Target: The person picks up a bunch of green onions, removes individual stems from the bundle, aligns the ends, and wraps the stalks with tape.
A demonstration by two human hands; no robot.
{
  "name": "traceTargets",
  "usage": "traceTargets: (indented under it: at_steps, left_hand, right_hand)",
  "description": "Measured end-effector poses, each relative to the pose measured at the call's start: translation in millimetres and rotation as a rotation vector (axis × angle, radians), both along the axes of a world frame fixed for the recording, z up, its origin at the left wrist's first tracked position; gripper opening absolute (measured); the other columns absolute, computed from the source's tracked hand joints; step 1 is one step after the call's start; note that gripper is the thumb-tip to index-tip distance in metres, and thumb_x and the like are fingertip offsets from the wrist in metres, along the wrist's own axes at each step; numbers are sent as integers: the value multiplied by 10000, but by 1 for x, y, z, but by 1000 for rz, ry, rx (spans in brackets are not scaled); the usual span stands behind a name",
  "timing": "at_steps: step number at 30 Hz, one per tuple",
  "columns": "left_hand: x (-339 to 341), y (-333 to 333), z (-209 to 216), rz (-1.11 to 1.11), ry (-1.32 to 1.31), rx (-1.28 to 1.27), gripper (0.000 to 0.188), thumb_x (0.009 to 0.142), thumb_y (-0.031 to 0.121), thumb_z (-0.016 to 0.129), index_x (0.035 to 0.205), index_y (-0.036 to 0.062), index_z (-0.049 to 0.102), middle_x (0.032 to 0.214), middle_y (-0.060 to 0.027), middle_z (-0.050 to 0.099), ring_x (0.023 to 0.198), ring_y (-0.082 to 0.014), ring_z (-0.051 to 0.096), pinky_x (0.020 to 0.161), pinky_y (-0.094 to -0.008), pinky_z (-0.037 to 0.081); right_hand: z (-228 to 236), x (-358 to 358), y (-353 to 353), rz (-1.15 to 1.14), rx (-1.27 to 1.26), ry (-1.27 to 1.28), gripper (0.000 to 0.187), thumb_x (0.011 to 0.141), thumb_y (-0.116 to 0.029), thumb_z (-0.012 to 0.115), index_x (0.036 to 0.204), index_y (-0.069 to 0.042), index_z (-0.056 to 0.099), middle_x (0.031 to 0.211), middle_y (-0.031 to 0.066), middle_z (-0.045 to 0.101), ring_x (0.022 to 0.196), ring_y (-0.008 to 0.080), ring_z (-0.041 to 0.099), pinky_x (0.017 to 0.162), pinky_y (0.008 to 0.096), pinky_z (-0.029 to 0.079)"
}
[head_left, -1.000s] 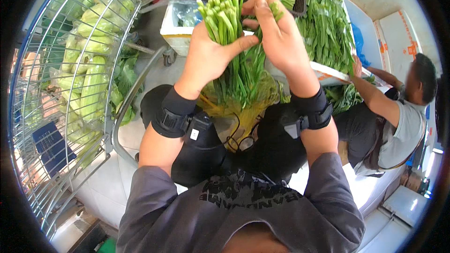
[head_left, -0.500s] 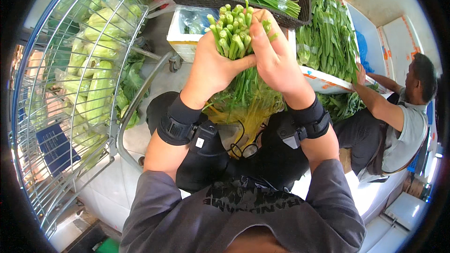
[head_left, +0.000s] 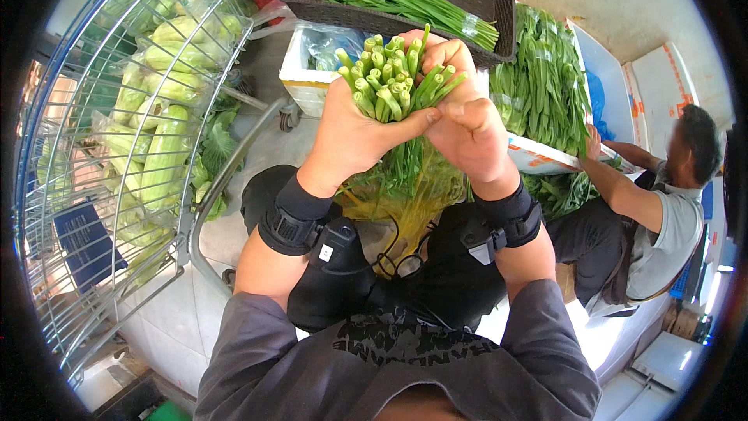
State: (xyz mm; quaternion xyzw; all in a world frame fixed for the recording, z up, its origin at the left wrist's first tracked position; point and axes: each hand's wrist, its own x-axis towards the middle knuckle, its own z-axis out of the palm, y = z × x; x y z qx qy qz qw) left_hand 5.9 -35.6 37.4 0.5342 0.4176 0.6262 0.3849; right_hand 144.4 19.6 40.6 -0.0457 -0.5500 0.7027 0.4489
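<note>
In front of me is a bunch of green stalks (head_left: 384,82), its pale, hollow cut ends facing up. My left hand (head_left: 352,134) is closed round its left side, with the thumb across the front. My right hand (head_left: 465,113) grips the right side, where several stalks (head_left: 436,87) fan outward; its fingers are curled and its thumb bent. Below my hands the bunch's green leaves (head_left: 405,164) hang over a yellow mesh bag (head_left: 405,206) between my knees. The fingers behind the bunch are partly hidden.
On the left stands a wire shopping cart (head_left: 191,238) with bagged pale green gourds (head_left: 165,148). Ahead, a dark woven tray (head_left: 312,9) holds green stems, above a white foam box (head_left: 300,82). Bundled greens (head_left: 541,78) fill another box at right, where a person (head_left: 650,210) crouches.
The bunch now sits a little lower in view. My right thumb has bent down from pointing up, and the stalks on the right lean further outward.
</note>
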Motion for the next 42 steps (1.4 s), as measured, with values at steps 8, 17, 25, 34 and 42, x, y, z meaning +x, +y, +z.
traceTargets:
  at_steps: [8,17,25,34,42]
  left_hand:
    - [-2,9,-13,71,101,18,463,758,79,824,1169,-4,629,1080,-62,696,963,-113,635,860,-296,520]
    - [1,7,-15,3,38,-27,578,779,63,810,1278,24,522,1189,-60,647,1074,-127,613,925,-303,505]
    - [10,5,-18,50,-41,69,356,817,140,785,1116,3,649,1044,-52,715,944,-124,657,826,-312,535]
    - [7,3,-14,45,121,71,400,808,196,793,1138,22,648,1080,-65,714,987,-153,675,829,-323,539]
    - [3,6,-17,-28,117,47,493,794,179,804,1213,10,606,1146,-68,696,1053,-174,671,881,-337,539]
  right_hand:
    - [4,-7,-10,-320,240,-244,166,992,5,431,1154,-15,400,1305,173,453,1215,199,435,1076,343,336]
    - [5,-9,-10,-236,250,-186,251,957,22,405,1180,-17,297,1391,233,415,1256,247,420,1133,397,287]
    - [15,3,-7,-532,827,-641,643,995,-352,499,1431,61,268,1457,216,396,1438,411,295,1187,593,109]
    - [24,3,-14,-632,1044,-892,989,906,-631,572,1549,5,174,1499,169,458,1473,391,273,1198,604,32]
    - [33,3,-19,-551,991,-954,977,896,-410,701,1567,17,135,1494,196,445,1445,360,324,1213,550,89]
